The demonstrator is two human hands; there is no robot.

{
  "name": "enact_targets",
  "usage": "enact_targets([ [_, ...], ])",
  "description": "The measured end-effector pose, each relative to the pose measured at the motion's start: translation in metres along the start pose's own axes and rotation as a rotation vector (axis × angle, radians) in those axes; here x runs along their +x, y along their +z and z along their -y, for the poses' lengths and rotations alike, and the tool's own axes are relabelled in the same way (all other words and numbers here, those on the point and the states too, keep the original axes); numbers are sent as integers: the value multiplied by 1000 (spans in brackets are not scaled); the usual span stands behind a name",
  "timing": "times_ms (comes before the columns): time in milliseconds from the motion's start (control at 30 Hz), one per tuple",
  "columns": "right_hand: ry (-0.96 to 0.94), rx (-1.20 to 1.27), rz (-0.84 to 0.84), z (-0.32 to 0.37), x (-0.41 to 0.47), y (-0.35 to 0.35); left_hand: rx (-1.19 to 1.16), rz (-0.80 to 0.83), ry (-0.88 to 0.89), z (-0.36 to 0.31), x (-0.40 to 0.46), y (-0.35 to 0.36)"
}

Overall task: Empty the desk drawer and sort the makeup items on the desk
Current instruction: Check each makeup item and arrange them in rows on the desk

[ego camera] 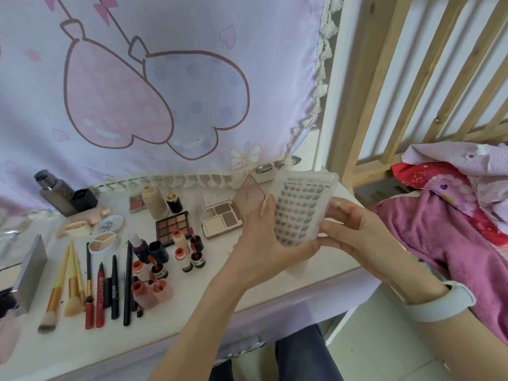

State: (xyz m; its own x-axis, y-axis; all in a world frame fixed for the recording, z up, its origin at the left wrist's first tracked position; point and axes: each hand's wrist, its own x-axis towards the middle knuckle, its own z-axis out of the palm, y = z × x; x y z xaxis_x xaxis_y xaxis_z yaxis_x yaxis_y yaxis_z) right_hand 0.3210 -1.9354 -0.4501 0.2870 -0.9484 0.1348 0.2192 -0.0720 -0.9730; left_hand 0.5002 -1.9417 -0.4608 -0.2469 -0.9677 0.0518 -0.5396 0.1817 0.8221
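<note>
Both hands held one thing above the right end of the white desk [192, 320]: a clear plastic case of false eyelash clusters [298, 213], its rows of dark lashes showing through the lid. The left hand [264, 243] gripped the case along its left edge and bottom, thumb up against the side, while the right hand [354, 229] grasped the right edge with curled fingers. A pale grey band [437, 303] circled the right wrist.

Behind the case lay an open beige palette with four brown and cream pans [222, 220], touching the left hand's fingers in the view. Just left of it sat a dark twelve-pan eyeshadow palette [171, 226], and behind that a tan foundation bottle [154, 202] beside a small blush compact [137, 203]. Several small red and orange lip tint bottles [182, 255] stood grouped in front of the dark palette. Farther left, yellow-handled makeup brushes [70, 281] lay side by side with red and black liner pens [114, 287], all pointing roughly the same way. Two round compacts [105, 235] sat behind the brushes, and a dark grey bottle [56, 195] stood at the back left corner.

A lilac wall cloth printed with pink and blue shapes [154, 100] hung behind the desk. To the right, pink bedding [450, 224] lay heaped below a wooden slatted rail [412, 78].
</note>
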Motion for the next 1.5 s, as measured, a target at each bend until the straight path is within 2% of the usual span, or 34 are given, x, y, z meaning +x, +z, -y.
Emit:
enact_targets([
  [33,-31,-155,-87,-2,1,-1,1,42,-37,0,-1,-2],
  [100,-191,-630,-211,-4,1,-6,18,129,-93,-1,-5,-7],
  [133,-316,-854,-178,-5,0,-10,40,168,-93,-1,-8,-9],
  [200,-515,-1168,-3,-10,1,-21,91,226,-79,0,-10,-11],
  [300,-632,-1422,194,-16,4,-28,201,274,-105,8,-7,-8],
  [467,-604,-1543,432,-19,0,-25,435,374,-79,16,-4,-1],
  [667,-608,-1672,527,-24,1,-24,563,383,-21,19,2,5],
  [900,-762,-1862,462,-45,-2,-22,636,356,80,34,1,10],
  [1067,-855,-1909,380,-51,-1,-20,551,142,140,50,-10,15],
  [1300,-888,-1928,316,-57,-4,-14,424,-10,99,62,-20,19],
  [1500,-897,-1932,279,-62,-2,-15,389,-1,71,65,-22,18],
])
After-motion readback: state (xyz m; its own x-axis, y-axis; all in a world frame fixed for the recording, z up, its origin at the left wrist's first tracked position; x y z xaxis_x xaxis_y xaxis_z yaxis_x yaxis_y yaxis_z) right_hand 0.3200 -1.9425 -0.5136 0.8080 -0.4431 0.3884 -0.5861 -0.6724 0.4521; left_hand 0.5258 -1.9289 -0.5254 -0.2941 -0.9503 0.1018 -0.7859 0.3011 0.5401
